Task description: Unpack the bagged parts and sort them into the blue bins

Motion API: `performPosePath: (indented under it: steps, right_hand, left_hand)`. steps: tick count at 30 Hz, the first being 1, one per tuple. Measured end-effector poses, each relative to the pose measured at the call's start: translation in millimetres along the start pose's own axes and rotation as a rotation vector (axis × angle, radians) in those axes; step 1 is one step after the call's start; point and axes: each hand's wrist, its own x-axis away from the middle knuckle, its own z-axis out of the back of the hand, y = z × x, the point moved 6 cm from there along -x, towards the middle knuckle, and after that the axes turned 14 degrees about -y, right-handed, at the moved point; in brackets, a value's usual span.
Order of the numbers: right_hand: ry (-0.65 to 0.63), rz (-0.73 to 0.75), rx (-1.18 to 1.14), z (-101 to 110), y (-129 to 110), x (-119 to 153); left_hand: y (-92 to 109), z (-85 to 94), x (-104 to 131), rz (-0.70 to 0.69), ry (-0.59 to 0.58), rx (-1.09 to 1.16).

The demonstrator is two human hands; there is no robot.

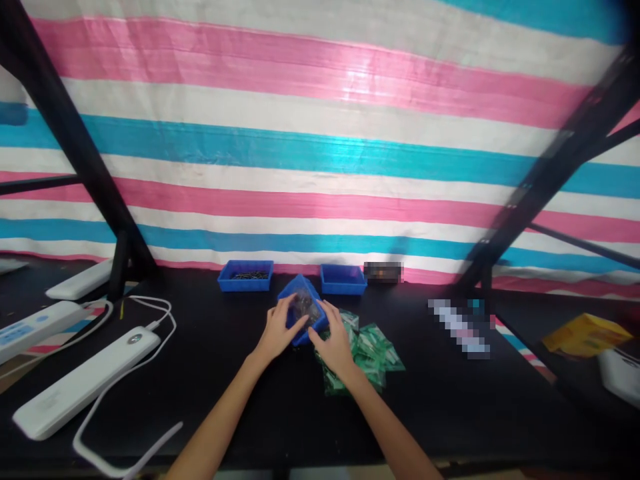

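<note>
Both hands are at a blue bin (300, 285) that sits turned at an angle near the middle of the black table. My left hand (278, 327) grips its left side, the thumb reaching over small dark contents (306, 307) that are too small to make out. My right hand (334, 337) holds the bin's right side, its thumb at the near edge. Under and beside my right wrist lies a pile of green-and-clear packets (373, 350). Behind stand two more blue bins: the left one (245, 285) holds thin dark pieces, and the right one (343, 288) shows no contents.
A white power strip (87, 380) with a looping white cable (100, 400) lies at the left. Black frame posts slant up on both sides before a striped sheet (320, 160). A yellow object (585, 335) is at the far right. Blurred items lie right of the packets.
</note>
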Motion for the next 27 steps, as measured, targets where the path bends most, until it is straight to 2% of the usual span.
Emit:
performPosePath:
  steps: [5, 13, 19, 27]
  right_hand:
    - [0.038, 0.023, 0.054, 1.5, -7.6, 2.0]
    - [-0.042, 0.134, 0.18, 0.8, -20.7, 2.5]
    - [-0.124, 0.219, 0.147, -2.9, -27.2, 3.8]
    - [-0.162, 0.085, 0.095, -10.9, -17.1, 4.0]
  left_hand:
    - [-3.4, 3.3, -0.1, 0.037, 0.053, -0.018]
    - [-10.6, 0.8, -0.9, 0.046, 0.067, -0.013]
    - [-21.8, 4.4, -1.4, 0.08, 0.065, -0.047]
    - [-27.8, 11.7, -1.1, 0.106, 0.125, 0.021]
